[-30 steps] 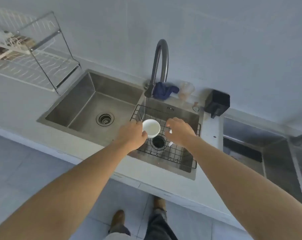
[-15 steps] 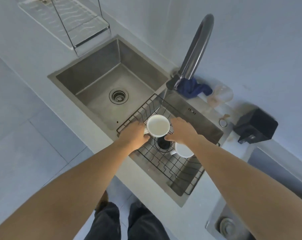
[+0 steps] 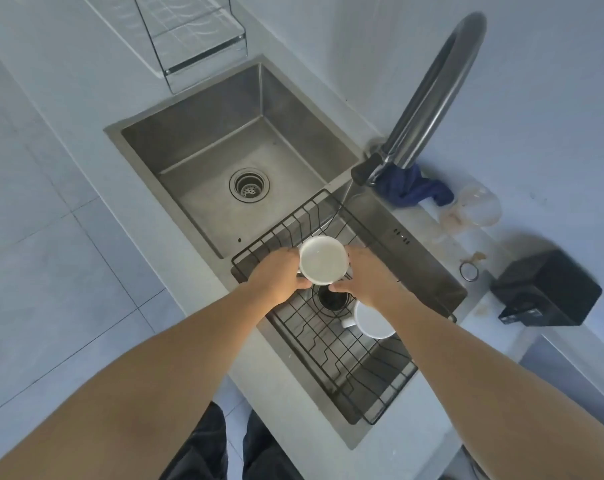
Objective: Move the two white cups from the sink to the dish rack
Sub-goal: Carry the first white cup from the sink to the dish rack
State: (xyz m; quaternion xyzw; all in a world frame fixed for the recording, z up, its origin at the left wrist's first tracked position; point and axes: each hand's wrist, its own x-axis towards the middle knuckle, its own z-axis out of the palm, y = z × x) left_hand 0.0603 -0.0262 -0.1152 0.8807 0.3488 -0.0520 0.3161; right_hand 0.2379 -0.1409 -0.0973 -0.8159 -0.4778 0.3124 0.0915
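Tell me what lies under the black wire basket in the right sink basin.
Under the black wire basket a dark round drain shows through the grid, on the steel basin floor. The hands, held cup and second white cup cover the rest.

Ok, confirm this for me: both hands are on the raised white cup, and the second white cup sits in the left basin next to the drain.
Not quite. The head view shows the left hand and right hand both on the raised white cup, but the second white cup is not in the left basin. It sits in the black wire basket in the right basin, partly hidden under the right wrist.
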